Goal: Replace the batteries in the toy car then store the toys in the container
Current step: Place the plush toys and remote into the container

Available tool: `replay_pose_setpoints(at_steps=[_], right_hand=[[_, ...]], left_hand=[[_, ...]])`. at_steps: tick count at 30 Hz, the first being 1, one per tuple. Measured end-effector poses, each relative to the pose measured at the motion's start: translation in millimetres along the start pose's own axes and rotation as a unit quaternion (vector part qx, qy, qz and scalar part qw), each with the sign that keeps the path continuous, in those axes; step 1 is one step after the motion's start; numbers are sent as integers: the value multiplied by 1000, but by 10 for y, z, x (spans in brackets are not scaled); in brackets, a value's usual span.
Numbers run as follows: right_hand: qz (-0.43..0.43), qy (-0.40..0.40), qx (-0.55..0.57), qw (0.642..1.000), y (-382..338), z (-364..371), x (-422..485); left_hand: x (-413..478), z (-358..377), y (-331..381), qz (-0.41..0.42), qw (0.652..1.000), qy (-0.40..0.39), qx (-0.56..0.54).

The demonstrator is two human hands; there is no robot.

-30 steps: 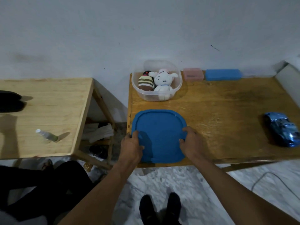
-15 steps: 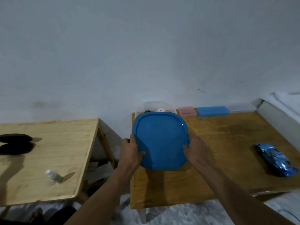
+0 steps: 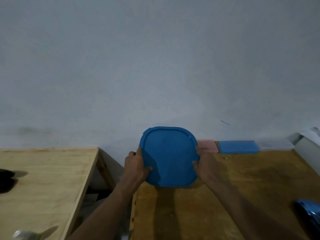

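Lid (image 3: 170, 156), blue, is held tilted over the far left of the table (image 3: 242, 187). Left hand (image 3: 136, 166) and right hand (image 3: 206, 166) grip its side rims, thumbs on its face. Car (image 3: 309, 215) lies at the table's right.

pink box (image 3: 207, 146) beside blue box (image 3: 238, 147) at wall (image 3: 155, 66) | bottle (image 3: 21, 235), black object (image 3: 7, 180) on side table (image 3: 52, 170)

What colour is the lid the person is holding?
Plain blue lid, with no pattern; the head view shows it.
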State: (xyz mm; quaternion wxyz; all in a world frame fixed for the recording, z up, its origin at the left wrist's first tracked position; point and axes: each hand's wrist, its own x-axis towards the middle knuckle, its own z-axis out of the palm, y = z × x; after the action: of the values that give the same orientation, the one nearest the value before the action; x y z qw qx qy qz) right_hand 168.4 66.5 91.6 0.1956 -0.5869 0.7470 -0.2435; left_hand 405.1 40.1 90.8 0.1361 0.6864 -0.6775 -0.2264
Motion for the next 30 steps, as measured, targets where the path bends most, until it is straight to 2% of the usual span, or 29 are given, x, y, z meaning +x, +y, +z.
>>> replay_pose_setpoints(at_steps=[6, 11, 24, 30], right_hand=[[-4, -76, -55, 996, 45, 15, 445], [30, -100, -60, 993, 79, 146, 611], [20, -95, -68, 993, 24, 159, 594], [51, -110, -86, 989, -36, 165, 641]], left_hand=[[399, 99, 6, -25, 999, -41, 10], [562, 115, -41, -31, 997, -65, 13], [652, 169, -53, -25, 994, -90, 62], [695, 184, -21, -39, 992, -100, 68]])
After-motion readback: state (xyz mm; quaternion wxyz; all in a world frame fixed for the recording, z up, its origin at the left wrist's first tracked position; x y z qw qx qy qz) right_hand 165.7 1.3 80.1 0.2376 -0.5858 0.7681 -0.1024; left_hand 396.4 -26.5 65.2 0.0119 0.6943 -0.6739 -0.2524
